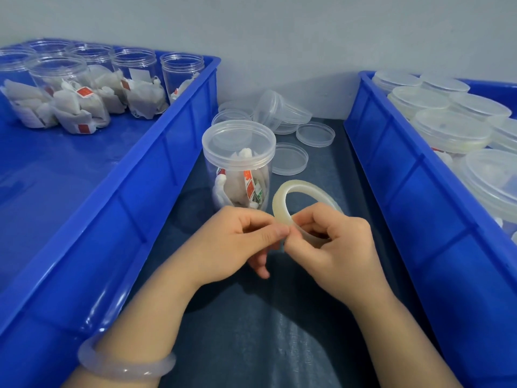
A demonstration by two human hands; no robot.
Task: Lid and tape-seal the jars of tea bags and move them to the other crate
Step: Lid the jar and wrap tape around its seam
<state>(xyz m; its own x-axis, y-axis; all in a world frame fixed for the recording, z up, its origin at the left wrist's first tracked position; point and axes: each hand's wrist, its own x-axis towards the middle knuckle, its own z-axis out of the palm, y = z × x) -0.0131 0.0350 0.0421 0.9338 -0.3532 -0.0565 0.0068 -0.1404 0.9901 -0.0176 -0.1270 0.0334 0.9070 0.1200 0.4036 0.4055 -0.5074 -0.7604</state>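
Observation:
A clear jar of tea bags [237, 175] stands upright on the dark table between the two crates, with a clear lid [238, 141] on top. Just in front of it I hold a roll of clear tape [291, 193]. My right hand [333, 247] grips the roll's near rim, its fingers curled through the ring. My left hand [237, 242] pinches at the roll's edge where thumb and forefinger meet my right fingertips. Whether a tape end is lifted cannot be made out.
The blue crate on the left [156, 163] holds several open jars of tea bags [70, 99] at its far end. The blue crate on the right [391, 163] holds several lidded jars [450, 130]. Loose clear lids [288, 158] lie on the table behind the jar.

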